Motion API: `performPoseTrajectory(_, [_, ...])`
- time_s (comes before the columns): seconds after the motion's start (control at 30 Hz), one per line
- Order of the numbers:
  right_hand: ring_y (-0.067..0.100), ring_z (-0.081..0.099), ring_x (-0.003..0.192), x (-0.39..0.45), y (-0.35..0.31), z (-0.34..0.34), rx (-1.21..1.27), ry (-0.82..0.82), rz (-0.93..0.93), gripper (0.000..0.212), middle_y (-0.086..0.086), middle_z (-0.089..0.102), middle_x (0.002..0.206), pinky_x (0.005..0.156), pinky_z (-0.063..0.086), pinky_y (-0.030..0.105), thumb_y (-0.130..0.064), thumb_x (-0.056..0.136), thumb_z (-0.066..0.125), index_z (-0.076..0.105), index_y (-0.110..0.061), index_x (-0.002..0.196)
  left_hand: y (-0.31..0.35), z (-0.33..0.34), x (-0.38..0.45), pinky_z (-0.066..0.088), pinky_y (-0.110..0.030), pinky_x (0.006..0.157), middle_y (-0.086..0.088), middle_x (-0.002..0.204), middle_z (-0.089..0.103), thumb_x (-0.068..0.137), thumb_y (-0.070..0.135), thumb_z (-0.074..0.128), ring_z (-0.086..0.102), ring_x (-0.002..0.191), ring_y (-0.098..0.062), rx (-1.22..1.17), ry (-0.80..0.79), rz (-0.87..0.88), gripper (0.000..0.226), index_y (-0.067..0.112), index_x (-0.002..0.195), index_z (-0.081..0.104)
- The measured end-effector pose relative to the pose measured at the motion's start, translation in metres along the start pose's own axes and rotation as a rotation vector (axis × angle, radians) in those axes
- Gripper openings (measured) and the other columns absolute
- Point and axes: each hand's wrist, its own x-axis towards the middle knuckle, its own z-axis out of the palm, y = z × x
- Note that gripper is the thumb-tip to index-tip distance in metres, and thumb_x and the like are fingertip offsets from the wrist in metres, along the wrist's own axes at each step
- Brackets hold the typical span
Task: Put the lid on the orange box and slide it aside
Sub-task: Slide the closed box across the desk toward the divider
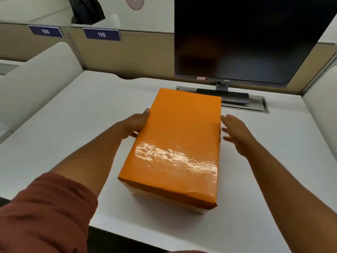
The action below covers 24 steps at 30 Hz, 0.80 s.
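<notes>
The orange box stands in the middle of the white desk with its glossy orange lid (178, 139) seated on top, covering it fully. A sliver of the box's pale lower wall (182, 203) shows under the lid at the near end. My left hand (135, 126) grips the lid's left edge, thumb on top and fingers down the side. My right hand (235, 134) is flat and spread just beside the right edge, fingertips close to the lid; I cannot tell whether they touch it.
A dark monitor (242, 39) stands behind the box on a black foot (224, 96) over a grey cable hatch. Beige partitions labelled 109 and 110 close the back. White dividers flank the desk (73, 125); bare surface lies on both sides of the box.
</notes>
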Motion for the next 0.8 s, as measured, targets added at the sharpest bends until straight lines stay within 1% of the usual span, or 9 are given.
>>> performPoseTrajectory(0.07, [0.033,0.054,0.125,-0.01,0.012,-0.007,0.193,-0.129,0.151,0.062,0.01,0.049,0.146,0.094,0.052,0.05,-0.053,0.092,0.058,0.045,-0.02,0.143,-0.015,-0.005,-0.007,0.052,-0.043,0.085,-0.01,0.123,0.064,0.093,0.069,0.02,0.064,0.102,-0.029,-0.082,0.01,-0.007,0.07,0.019,0.13,0.053])
performPoseTrajectory(0.13, [0.033,0.06,0.115,-0.018,0.022,-0.01,0.264,-0.237,0.232,0.065,0.01,0.057,0.136,0.079,0.056,0.044,-0.056,0.086,0.064,0.05,-0.02,0.137,-0.027,-0.005,-0.014,0.054,-0.039,0.078,-0.011,0.111,0.069,0.092,0.071,0.021,0.067,0.096,-0.028,-0.136,0.004,-0.009,0.073,0.017,0.126,0.058])
performPoseTrajectory(0.17, [0.034,0.062,0.113,-0.021,0.027,-0.01,0.265,-0.27,0.254,0.07,0.011,0.058,0.133,0.077,0.057,0.044,-0.058,0.082,0.067,0.05,-0.02,0.137,-0.031,-0.003,-0.017,0.055,-0.038,0.075,-0.01,0.107,0.07,0.09,0.073,0.023,0.068,0.093,-0.028,-0.154,-0.011,-0.016,0.074,0.018,0.123,0.061])
performPoseTrajectory(0.27, [0.038,0.062,0.115,-0.026,0.039,-0.01,0.241,-0.346,0.287,0.082,0.011,0.06,0.131,0.087,0.056,0.051,-0.063,0.071,0.075,0.049,-0.021,0.137,-0.039,0.001,-0.03,0.055,-0.035,0.069,-0.008,0.096,0.074,0.084,0.08,0.024,0.07,0.087,-0.027,-0.143,-0.048,-0.037,0.075,0.023,0.108,0.067])
performPoseTrajectory(0.33, [0.038,0.061,0.118,-0.028,0.049,-0.011,0.243,-0.397,0.269,0.086,0.008,0.062,0.132,0.095,0.052,0.056,-0.062,0.066,0.079,0.05,-0.023,0.136,-0.043,0.007,-0.036,0.054,-0.035,0.069,-0.006,0.09,0.075,0.084,0.08,0.022,0.071,0.088,-0.026,-0.127,-0.017,-0.029,0.075,0.024,0.101,0.069])
performPoseTrajectory(0.43, [0.036,0.069,0.109,-0.031,0.059,-0.014,0.282,-0.471,0.237,0.083,0.004,0.07,0.127,0.081,0.059,0.052,-0.058,0.06,0.087,0.056,-0.026,0.13,-0.049,0.016,-0.042,0.051,-0.033,0.069,-0.005,0.087,0.075,0.086,0.078,0.019,0.07,0.087,-0.024,-0.155,0.064,-0.016,0.075,0.025,0.095,0.07])
performPoseTrajectory(0.5, [0.035,0.071,0.105,-0.033,0.06,-0.014,0.288,-0.512,0.229,0.08,0.003,0.073,0.121,0.076,0.06,0.049,-0.055,0.06,0.088,0.058,-0.027,0.129,-0.05,0.017,-0.045,0.052,-0.035,0.072,-0.005,0.093,0.075,0.085,0.079,0.022,0.07,0.091,-0.024,-0.193,0.051,-0.033,0.075,0.024,0.101,0.069])
performPoseTrajectory(0.63, [0.034,0.071,0.104,-0.034,0.055,-0.007,0.293,-0.522,0.184,0.07,0.003,0.073,0.119,0.075,0.061,0.046,-0.051,0.066,0.085,0.06,-0.028,0.128,-0.049,0.011,-0.049,0.051,-0.044,0.09,-0.008,0.118,0.068,0.09,0.073,0.03,0.066,0.105,-0.028,-0.224,0.034,-0.059,0.071,0.019,0.127,0.057])
performPoseTrajectory(0.8, [0.035,0.07,0.108,-0.03,0.038,0.007,0.301,-0.494,0.121,0.058,0.004,0.07,0.125,0.079,0.061,0.046,-0.043,0.076,0.078,0.057,-0.029,0.129,-0.047,-0.003,-0.051,0.047,-0.05,0.099,-0.01,0.132,0.061,0.093,0.068,0.031,0.06,0.115,-0.032,-0.239,0.071,-0.062,0.07,0.018,0.139,0.047])
